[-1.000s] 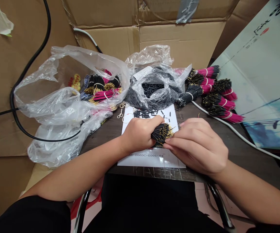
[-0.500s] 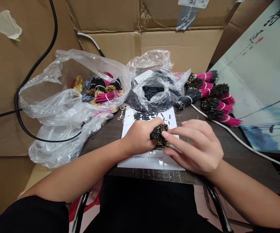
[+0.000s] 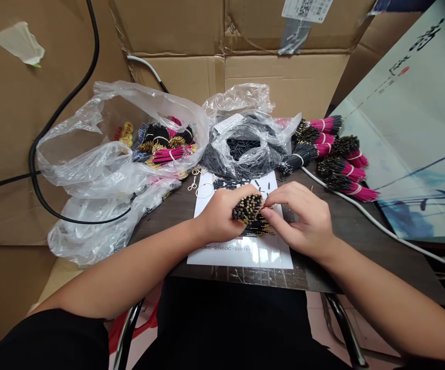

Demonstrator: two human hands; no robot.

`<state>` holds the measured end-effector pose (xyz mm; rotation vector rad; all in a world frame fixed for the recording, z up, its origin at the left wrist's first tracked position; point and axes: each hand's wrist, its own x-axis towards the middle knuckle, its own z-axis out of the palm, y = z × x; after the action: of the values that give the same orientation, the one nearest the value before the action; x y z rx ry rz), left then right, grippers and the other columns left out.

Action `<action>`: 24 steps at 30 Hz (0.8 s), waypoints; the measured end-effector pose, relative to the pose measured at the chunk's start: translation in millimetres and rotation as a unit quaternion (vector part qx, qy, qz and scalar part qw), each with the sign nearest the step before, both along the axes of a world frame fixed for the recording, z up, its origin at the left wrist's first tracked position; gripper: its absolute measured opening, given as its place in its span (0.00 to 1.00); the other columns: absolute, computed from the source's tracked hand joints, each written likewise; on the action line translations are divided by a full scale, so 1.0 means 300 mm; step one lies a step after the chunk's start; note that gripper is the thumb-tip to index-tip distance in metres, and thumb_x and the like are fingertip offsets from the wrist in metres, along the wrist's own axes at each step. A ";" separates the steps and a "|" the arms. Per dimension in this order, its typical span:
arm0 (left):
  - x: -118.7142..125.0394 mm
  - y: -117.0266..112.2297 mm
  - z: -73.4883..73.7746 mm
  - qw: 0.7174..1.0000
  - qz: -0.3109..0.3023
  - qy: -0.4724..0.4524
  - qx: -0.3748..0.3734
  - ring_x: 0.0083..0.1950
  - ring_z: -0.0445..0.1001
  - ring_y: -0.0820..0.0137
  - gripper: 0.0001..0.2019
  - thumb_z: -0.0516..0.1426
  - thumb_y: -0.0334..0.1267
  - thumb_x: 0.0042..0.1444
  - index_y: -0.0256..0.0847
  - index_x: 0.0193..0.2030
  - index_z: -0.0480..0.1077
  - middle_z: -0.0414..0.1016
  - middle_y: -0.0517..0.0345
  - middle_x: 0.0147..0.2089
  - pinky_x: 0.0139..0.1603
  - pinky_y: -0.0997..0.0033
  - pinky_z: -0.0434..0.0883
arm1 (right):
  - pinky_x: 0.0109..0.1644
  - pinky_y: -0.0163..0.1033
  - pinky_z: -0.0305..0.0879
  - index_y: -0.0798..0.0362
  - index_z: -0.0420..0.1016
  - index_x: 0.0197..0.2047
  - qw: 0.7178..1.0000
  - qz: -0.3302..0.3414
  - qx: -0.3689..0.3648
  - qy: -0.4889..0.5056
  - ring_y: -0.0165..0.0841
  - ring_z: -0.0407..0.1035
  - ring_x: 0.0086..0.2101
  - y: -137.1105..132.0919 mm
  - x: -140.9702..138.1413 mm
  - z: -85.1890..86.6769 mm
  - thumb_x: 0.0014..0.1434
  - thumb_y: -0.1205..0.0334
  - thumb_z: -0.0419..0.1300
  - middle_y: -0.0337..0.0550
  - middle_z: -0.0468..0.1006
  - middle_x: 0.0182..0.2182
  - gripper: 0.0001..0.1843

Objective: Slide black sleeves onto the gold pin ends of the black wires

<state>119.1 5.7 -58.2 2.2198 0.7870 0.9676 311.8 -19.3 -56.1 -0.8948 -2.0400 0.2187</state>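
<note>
My left hand [image 3: 220,215] grips a thick bundle of black wires with gold pin ends [image 3: 247,209], and the ends face up toward me. My right hand [image 3: 301,218] comes in from the right, its thumb and fingertips pinched against the bundle's right side. The bundle is held just above a white printed sheet [image 3: 241,255], and part of it lies behind my fingers. Small black sleeves [image 3: 226,184] are scattered on the sheet's far end, close to my left hand.
Beyond the sheet are a clear bag of black sleeves [image 3: 241,146] and a clear bag of tied wire bundles [image 3: 164,154]. Pink-and-black wire bundles [image 3: 334,167] lie on the dark table [image 3: 346,241] at right. A black cable [image 3: 49,169] runs left, a white cable [image 3: 361,210] right.
My right hand has drawn in from spread fingers to a tight pinch at the bundle. The bundle has turned so its gold ends face me. The whole view has shifted slightly.
</note>
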 end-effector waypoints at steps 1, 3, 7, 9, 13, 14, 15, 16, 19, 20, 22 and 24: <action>0.000 0.001 0.001 1.000 0.000 -0.002 -0.001 0.33 0.69 0.79 0.05 0.55 0.30 0.54 0.37 0.38 0.67 0.72 0.61 0.34 0.36 0.80 0.66 | 0.42 0.41 0.65 0.53 0.73 0.37 1.000 -0.007 0.005 0.000 0.31 0.68 0.34 0.000 -0.001 0.001 0.54 0.67 0.62 0.41 0.76 0.32 0.06; 0.002 0.003 0.002 1.000 0.001 -0.002 -0.003 0.33 0.69 0.79 0.04 0.55 0.33 0.55 0.37 0.37 0.68 0.72 0.60 0.34 0.37 0.80 0.66 | 0.42 0.41 0.66 0.53 0.73 0.40 1.000 -0.024 0.017 0.003 0.31 0.69 0.35 0.001 -0.001 0.001 0.54 0.68 0.62 0.41 0.77 0.33 0.08; 0.004 0.006 0.002 1.000 -0.001 0.018 -0.010 0.30 0.68 0.78 0.09 0.54 0.40 0.59 0.36 0.34 0.68 0.71 0.59 0.30 0.34 0.79 0.65 | 0.42 0.41 0.68 0.52 0.74 0.44 1.000 -0.017 0.024 0.002 0.31 0.70 0.36 0.003 0.005 -0.002 0.56 0.70 0.60 0.42 0.77 0.36 0.12; 0.004 0.007 0.002 1.000 -0.002 0.022 -0.014 0.29 0.67 0.78 0.10 0.54 0.41 0.59 0.36 0.34 0.68 0.71 0.59 0.29 0.32 0.79 0.65 | 0.42 0.42 0.68 0.52 0.74 0.44 1.000 -0.012 0.028 0.000 0.32 0.71 0.36 0.002 0.007 -0.003 0.56 0.71 0.60 0.42 0.78 0.36 0.12; 0.004 0.006 0.002 0.999 -0.010 0.027 -0.017 0.29 0.67 0.79 0.10 0.55 0.41 0.59 0.36 0.33 0.68 0.70 0.60 0.28 0.32 0.80 0.65 | 0.42 0.43 0.68 0.53 0.73 0.41 1.000 -0.008 0.006 0.017 0.32 0.70 0.35 0.000 0.001 -0.004 0.56 0.71 0.59 0.42 0.77 0.34 0.09; 0.003 0.006 0.002 0.999 -0.014 0.030 -0.015 0.29 0.67 0.79 0.09 0.55 0.40 0.58 0.36 0.33 0.67 0.70 0.60 0.28 0.32 0.80 0.65 | 0.41 0.42 0.67 0.53 0.73 0.40 0.999 -0.009 -0.010 0.031 0.32 0.69 0.35 0.000 -0.002 -0.005 0.57 0.71 0.59 0.42 0.76 0.34 0.08; 0.003 0.005 0.001 0.999 -0.016 0.033 -0.011 0.28 0.66 0.79 0.07 0.55 0.38 0.58 0.36 0.33 0.67 0.69 0.61 0.27 0.31 0.80 0.64 | 0.40 0.41 0.67 0.53 0.72 0.39 0.998 -0.010 -0.027 0.048 0.31 0.69 0.35 0.001 -0.004 -0.006 0.57 0.70 0.58 0.42 0.76 0.33 0.06; 0.003 0.005 0.000 0.999 -0.017 0.035 -0.005 0.27 0.66 0.80 0.06 0.55 0.37 0.57 0.37 0.33 0.67 0.69 0.62 0.27 0.31 0.81 0.64 | 0.40 0.41 0.67 0.53 0.71 0.38 0.997 -0.011 -0.043 0.068 0.31 0.69 0.35 0.002 -0.006 -0.007 0.58 0.70 0.58 0.42 0.75 0.33 0.05; 0.000 0.007 -0.006 0.999 -0.016 0.043 0.008 0.27 0.65 0.81 0.01 0.54 0.32 0.54 0.37 0.33 0.66 0.68 0.64 0.27 0.31 0.81 0.63 | 0.39 0.41 0.66 0.54 0.70 0.39 0.991 -0.027 -0.048 0.122 0.32 0.69 0.35 0.000 -0.007 -0.006 0.59 0.69 0.56 0.43 0.73 0.33 0.04; -0.002 0.008 -0.008 0.999 -0.018 0.048 0.011 0.27 0.66 0.80 0.01 0.55 0.31 0.53 0.38 0.33 0.66 0.69 0.64 0.27 0.31 0.81 0.62 | 0.39 0.42 0.67 0.54 0.70 0.39 0.990 -0.034 -0.031 0.132 0.32 0.69 0.35 -0.004 -0.006 -0.002 0.58 0.69 0.57 0.43 0.74 0.33 0.05; -0.007 0.009 -0.012 0.998 -0.021 0.059 0.020 0.29 0.68 0.79 0.04 0.55 0.32 0.51 0.38 0.35 0.66 0.70 0.63 0.29 0.32 0.80 0.63 | 0.39 0.42 0.68 0.53 0.71 0.41 0.990 -0.039 0.018 0.132 0.33 0.70 0.35 -0.019 -0.003 0.011 0.56 0.70 0.58 0.44 0.75 0.34 0.08; -0.013 0.011 -0.015 0.997 -0.024 0.068 0.035 0.30 0.70 0.77 0.07 0.57 0.36 0.50 0.39 0.37 0.67 0.72 0.62 0.30 0.32 0.80 0.63 | 0.39 0.42 0.70 0.51 0.71 0.42 0.992 -0.019 0.064 0.104 0.33 0.71 0.36 -0.037 -0.001 0.030 0.54 0.72 0.60 0.43 0.75 0.34 0.12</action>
<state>115.3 8.9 -62.8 2.3737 0.7660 0.8393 311.5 -30.3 -47.1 -0.7950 -1.8206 0.1518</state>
